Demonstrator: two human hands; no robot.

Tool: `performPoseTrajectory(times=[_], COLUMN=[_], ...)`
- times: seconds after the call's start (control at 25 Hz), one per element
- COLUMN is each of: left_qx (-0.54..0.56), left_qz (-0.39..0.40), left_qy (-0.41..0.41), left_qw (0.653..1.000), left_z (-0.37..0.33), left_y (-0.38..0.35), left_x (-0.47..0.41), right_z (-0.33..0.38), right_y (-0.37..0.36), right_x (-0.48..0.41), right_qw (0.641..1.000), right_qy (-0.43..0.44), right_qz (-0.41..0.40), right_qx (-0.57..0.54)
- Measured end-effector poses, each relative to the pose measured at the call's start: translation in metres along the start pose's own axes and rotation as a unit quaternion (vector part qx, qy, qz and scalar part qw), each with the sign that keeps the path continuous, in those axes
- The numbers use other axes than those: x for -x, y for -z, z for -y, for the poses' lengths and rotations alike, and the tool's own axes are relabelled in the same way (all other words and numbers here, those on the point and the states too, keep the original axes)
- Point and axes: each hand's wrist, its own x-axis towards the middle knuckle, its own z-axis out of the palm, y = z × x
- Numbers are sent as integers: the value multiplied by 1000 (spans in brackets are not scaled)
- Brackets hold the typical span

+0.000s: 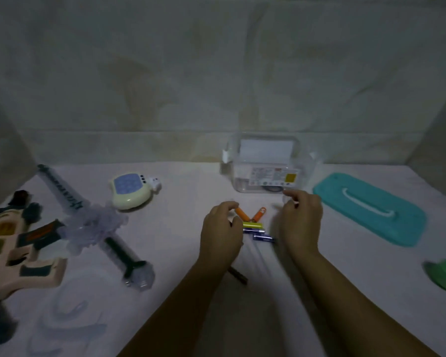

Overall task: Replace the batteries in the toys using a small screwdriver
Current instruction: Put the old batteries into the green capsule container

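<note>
Batteries (254,228) lie heaped between both hands, mostly crosswise. Just nearer than the heap lies a dark tool (238,275), perhaps the screwdriver. At the heap's far-left edge the left hand (222,229) pinches an orange battery (242,214); the right hand (301,222) is curled, its hold unclear. Beyond the heap stands a clear box (271,163).

box: clear plastic storage box (268,176), far centre of the table, top open. White paper sheet and a dark ring-shaped item inside. Printed label with a yellow patch on the near wall.
lid: teal lid (397,228) with a white handle, flat on the cloth, right of the box and apart from it.
green item: green object (444,275) at the right edge, blurred, can't identify.
packaging: clear moulded plastic shells (67,323), near-left corner.
surface: white cloth (191,186) over the table, lightly wrinkled.
backdrop: pale creased fabric (216,73) behind the table.
</note>
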Motion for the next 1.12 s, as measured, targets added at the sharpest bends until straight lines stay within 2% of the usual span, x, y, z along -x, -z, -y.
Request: performPoseTrajectory(times=[0.12,0.28,0.36,0.44,0.52,0.6,0.68,0.72,0.8,0.88,0.96,1.12], left_qx=[-20,-25,-24,-28,-41,-73,-101,-99,-74,-55,-45,-43], left_qz=[-9,-10,-10,-18,-16,19,48,49,35,19,13,-9], left_qy=[-14,-13,-11,-17,-39,-78,-111,-111,-85,-68,-55,-65], left_qw=[1000,1000,1000,999,998,994,988,988,993,996,997,997], left_z=[-1,-1,0,1,2,0,-1,0,7,18,26,27], left_y=[-16,-27,-28,-25,-19,-11,-4,0,7,10,8,5], left_x=[-3,-6,-8,-12,-14,-17,-18,-17,-14,-11,-8,-3], right_z=[-26,-35,-38,-35,-20,3,16,14,1,-17,-23,-18], right_y=[12,10,5,4,6,8,5,3,0,-6,-19,-28], right_x=[-13,-21,-25,-23,-11,1,7,5,-6,-10,-8,-5], right_qw=[993,985,989,990,984,978,983,990,998,986,971,968], right_qy=[-28,-94,-104,-114,-63,18,82,85,23,-30,-5,40], right_qz=[-36,49,66,58,79,126,111,82,55,119,166,194], right_qx=[108,137,78,-60,-144,-163,-124,-82,19,115,170,155])
